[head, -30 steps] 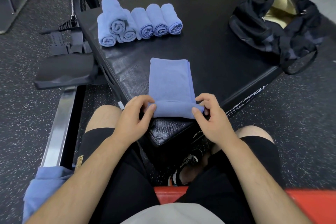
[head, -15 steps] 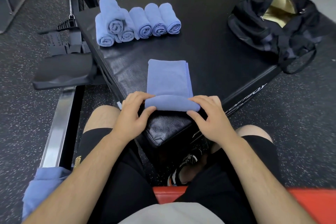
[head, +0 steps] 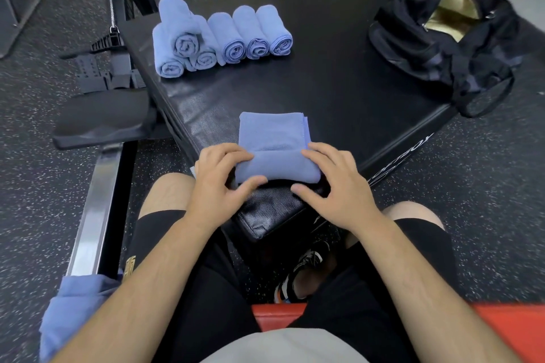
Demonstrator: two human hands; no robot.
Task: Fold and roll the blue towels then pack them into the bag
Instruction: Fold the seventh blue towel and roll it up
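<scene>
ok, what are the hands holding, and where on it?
The blue towel, by its rolled near end: left hand grips the roll's left end, right hand the right end. Rest lies flat on the black pad.

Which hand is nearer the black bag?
Right. The right hand holds the right end of the half-rolled towel, toward the black bag; the left hand holds its left end, farther away.

Lettering, as I read it on my remote feed. (a) Side face of the black padded box (head: 324, 91): white capitals (head: 411, 156) running along its upper edge, ending "…TBOX"; the leading letters are unclear. (b) Left leg of the black shorts (head: 206, 303): a small gold mark (head: 129, 264), illegible.
</scene>
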